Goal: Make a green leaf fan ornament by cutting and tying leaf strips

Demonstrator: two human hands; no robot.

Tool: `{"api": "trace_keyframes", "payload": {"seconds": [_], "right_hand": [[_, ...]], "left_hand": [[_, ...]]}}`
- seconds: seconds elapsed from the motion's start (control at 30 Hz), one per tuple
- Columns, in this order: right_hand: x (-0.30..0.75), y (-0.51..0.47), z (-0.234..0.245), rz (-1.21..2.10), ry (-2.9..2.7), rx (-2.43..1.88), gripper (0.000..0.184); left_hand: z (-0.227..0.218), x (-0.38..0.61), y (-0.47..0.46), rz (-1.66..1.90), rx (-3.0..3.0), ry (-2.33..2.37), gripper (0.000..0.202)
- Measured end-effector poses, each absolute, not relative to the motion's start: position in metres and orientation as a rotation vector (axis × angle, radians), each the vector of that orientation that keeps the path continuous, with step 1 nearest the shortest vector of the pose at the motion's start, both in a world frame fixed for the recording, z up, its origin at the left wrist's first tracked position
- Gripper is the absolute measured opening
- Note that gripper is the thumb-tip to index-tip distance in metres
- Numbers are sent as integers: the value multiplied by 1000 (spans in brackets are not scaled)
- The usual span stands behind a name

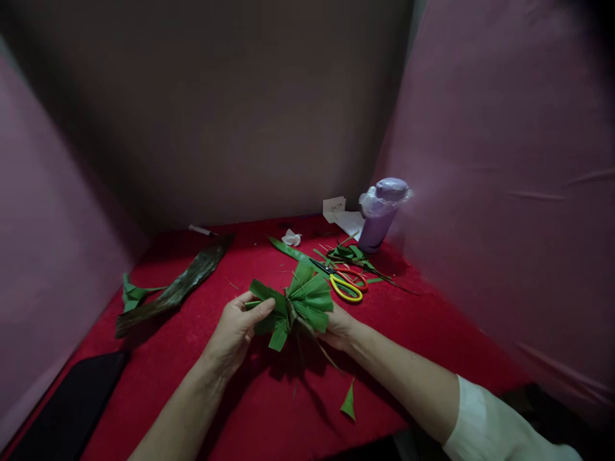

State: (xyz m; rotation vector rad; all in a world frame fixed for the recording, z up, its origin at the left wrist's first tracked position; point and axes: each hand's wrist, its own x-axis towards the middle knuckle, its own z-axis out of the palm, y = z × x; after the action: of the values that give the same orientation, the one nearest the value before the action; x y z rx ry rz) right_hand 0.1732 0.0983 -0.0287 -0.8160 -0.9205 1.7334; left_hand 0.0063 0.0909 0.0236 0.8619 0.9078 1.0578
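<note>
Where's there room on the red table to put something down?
On the red table, one bare patch lies between the long dark leaf and the left hand, another between the right forearm and the pink right wall. It's crowded around the scissors, leaf scraps and purple cup.

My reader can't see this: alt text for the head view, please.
A person's left hand pinches a fanned green leaf bundle, right hand partly hidden behind it, over a red table; scissors, leaf scraps and a purple container sit beyond.
</note>
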Motion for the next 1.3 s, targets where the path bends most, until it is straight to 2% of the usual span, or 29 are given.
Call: {"api": "trace_keyframes", "payload": {"seconds": [0.23,0.4,0.57,0.7,0.83,1.1,1.3], "right_hand": [[173,101,-17,1704,-882,-961,27],[180,99,-7,1502,-844,-1056,46],[184,90,1,1254,-1129,-1174,63],[183,84,6,1079,-1424,-1160,43],[182,78,13,753,-1592,-1202,26],[182,69,17,164,-1814,-1176,14],[178,67,12,-147,-1995,-1116,16]], "left_hand": [[32,3,90,1191,733,998,22],[29,-4,98,1331,657,1011,23],[28,-4,99,1367,637,1008,27],[27,-2,97,1359,628,1006,28],[26,-1,98,1340,610,1000,25],[26,0,97,1369,557,974,22],[23,0,96,1259,492,918,11]]}}
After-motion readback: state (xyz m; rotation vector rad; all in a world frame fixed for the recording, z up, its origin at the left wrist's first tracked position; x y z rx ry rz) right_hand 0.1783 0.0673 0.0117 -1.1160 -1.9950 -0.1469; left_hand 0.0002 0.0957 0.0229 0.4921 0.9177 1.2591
